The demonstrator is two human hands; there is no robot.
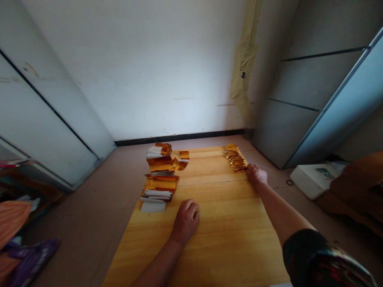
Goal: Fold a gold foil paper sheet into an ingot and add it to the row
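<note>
Along the far right edge of the wooden table (215, 239) lies a row of folded gold foil papers (235, 158), close together and overlapping. My right hand (256, 175) is at the near end of that row, its fingers closed on the edge of a folded gold paper; much of the grip is hidden. My left hand (187, 219) rests on the tabletop with curled fingers, and nothing shows in it. Left of centre are loose stacks of gold foil sheets (161, 183) with white backs, some curled. A smaller curled gold piece (182, 160) lies beside them.
A white wall (167, 71) with a dark baseboard stands beyond the table. Grey cabinets (302, 99) rise on the right, and pale cabinet doors (44, 99) on the left. A white box (311, 181) sits on the floor at right; a purple shoe (36, 259) is at lower left.
</note>
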